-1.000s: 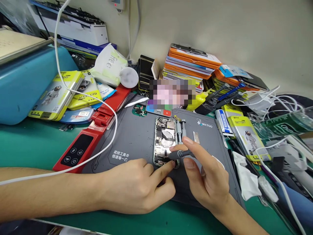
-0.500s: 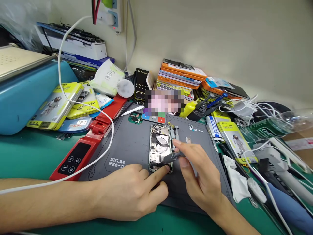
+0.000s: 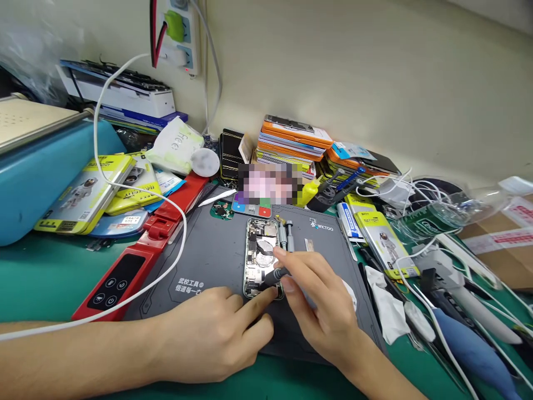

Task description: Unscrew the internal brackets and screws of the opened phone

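An opened phone [image 3: 259, 250] with its insides showing lies on a dark grey work mat [image 3: 208, 255]. My left hand [image 3: 216, 333] rests on the mat, its index finger stretched onto the phone's near end and the other fingers curled. My right hand [image 3: 320, 300] pinches a dark screwdriver [image 3: 275, 275] between thumb and fingers, with the tip down in the phone's lower part. Two more screwdrivers [image 3: 286, 236] lie just right of the phone.
A red device [image 3: 137, 258] and a white cable [image 3: 175, 244] lie left of the mat. Yellow battery packs [image 3: 87, 191], stacked orange boxes [image 3: 291, 139], a blue machine [image 3: 37, 166] and tangled cables and tools [image 3: 437, 250] crowd the green bench. A power strip [image 3: 177, 33] hangs on the wall.
The view has tilted up and drifted right, so everything sits lower and further left. The screwdriver tip has dropped to the phone's near end. Both hands keep their grip and place.
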Tool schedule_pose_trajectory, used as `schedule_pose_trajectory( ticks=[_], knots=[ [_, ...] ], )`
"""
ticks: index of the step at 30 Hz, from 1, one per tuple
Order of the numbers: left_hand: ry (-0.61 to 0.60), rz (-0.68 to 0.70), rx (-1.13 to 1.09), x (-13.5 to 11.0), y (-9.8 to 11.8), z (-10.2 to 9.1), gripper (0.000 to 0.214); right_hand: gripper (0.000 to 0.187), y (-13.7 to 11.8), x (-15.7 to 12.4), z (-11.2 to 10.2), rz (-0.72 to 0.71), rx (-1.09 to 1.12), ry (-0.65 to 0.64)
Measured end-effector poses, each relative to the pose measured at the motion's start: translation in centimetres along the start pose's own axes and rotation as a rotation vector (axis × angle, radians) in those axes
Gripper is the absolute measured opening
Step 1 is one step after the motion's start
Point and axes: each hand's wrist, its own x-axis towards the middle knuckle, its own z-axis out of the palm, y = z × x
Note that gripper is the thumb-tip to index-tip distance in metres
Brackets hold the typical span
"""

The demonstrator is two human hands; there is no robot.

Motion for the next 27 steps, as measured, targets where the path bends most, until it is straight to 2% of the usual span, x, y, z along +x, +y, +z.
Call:
schedule_pose_trajectory(
  ticks=[5, 12, 18, 21, 24, 27],
  knots=[
    [0.048, -0.031, -0.049, 0.0, 0.0, 0.2, 0.007, 0.063, 0.1, -0.1, 0.3, 0.049, 0.036, -0.009],
    [0.086, -0.089, -0.109, 0.2, 0.1, 0.8, 0.010, 0.062, 0.6, -0.5, 1.2, -0.084, 0.000, 0.034],
    [0.034, -0.159, -0.203, 0.6, -0.2, 0.5, 0.011, 0.062, 0.6, -0.9, 1.2, -0.049, -0.031, 0.040],
    [0.009, -0.214, -0.312, 0.7, -0.2, 0.1, 0.011, 0.062, 0.6, -1.2, 1.0, -0.003, 0.007, 0.136],
    [0.021, -0.349, -0.596, 0.9, -0.1, -0.2, 0.012, 0.059, 0.2, -1.3, 0.8, 0.169, 0.190, 0.334],
    [0.054, -0.684, -1.021, 1.4, -0.2, -0.5, 0.011, 0.050, -0.4, -0.9, 0.7, 0.348, 0.441, 0.441]
  ],
)
